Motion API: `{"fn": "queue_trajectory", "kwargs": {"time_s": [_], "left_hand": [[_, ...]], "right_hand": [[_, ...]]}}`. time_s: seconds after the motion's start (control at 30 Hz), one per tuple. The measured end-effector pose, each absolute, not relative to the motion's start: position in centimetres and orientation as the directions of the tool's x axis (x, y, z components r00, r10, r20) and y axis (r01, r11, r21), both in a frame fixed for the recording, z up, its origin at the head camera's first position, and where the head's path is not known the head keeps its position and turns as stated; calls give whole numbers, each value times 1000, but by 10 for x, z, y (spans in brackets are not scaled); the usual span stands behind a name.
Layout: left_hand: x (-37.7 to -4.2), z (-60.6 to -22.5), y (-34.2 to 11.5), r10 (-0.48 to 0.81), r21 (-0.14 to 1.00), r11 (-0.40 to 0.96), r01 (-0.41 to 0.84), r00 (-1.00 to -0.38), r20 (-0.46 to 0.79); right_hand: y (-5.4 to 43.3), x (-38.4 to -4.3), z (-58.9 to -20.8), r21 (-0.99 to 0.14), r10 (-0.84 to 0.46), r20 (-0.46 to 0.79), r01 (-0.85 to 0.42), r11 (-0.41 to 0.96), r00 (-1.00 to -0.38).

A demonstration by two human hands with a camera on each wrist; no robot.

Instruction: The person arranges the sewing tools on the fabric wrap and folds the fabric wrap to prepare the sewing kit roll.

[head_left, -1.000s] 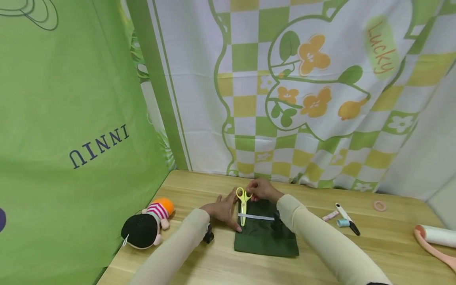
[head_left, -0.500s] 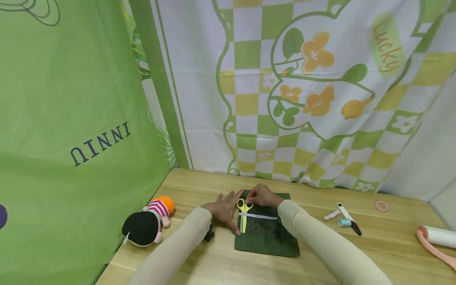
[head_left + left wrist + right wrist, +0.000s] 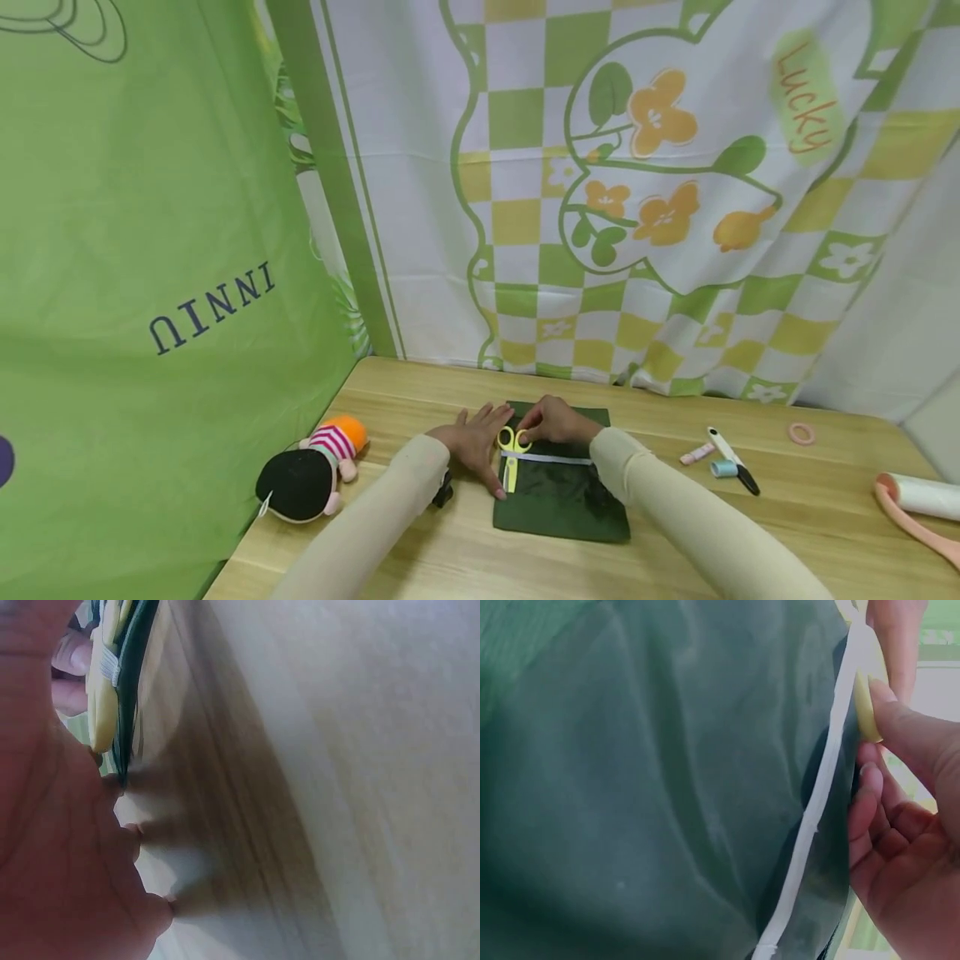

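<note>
Scissors [image 3: 512, 473] slid deeper under white band [image 3: 555, 458]; well apart, probably thread spool [image 3: 723, 469].

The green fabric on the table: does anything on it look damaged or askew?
Nothing stands out: the white strap crosses over the yellow scissors, the right hand pinches them, and the green fabric shows creases but no visible tear.

The scissors [image 3: 512, 470] look plastic, the green panel [image 3: 558, 487] glossy, the tabletop [image 3: 840, 500] wooden

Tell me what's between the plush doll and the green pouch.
The head view shows the left sleeve, a small black object by the wrist, and the left hand there.
</note>
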State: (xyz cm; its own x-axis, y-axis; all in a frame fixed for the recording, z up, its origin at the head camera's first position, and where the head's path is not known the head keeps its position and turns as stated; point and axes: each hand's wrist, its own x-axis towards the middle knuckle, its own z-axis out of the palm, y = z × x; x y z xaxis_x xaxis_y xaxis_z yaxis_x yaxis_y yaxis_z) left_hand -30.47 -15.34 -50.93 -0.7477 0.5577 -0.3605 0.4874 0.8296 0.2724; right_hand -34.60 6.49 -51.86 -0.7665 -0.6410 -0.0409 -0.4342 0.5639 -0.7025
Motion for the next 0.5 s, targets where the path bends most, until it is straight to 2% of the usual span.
{"fn": "queue_trajectory", "kwargs": {"time_s": [0.13, 0.33, 0.5], "left_hand": [[-305, -510, -153, 560, 278, 828, 486, -742, -368], [-307, -510, -153, 554, 272, 832, 483, -736, -389], [-305, -510, -149, 552, 241, 834, 496, -737, -390]], "right_hand": [[64, -341, -520, -674, -622, -31, -443, 591, -782], [63, -335, -519, -568, -653, 28, -550, 613, -757], [83, -330, -501, -526, -641, 29, -557, 643, -767]]}}
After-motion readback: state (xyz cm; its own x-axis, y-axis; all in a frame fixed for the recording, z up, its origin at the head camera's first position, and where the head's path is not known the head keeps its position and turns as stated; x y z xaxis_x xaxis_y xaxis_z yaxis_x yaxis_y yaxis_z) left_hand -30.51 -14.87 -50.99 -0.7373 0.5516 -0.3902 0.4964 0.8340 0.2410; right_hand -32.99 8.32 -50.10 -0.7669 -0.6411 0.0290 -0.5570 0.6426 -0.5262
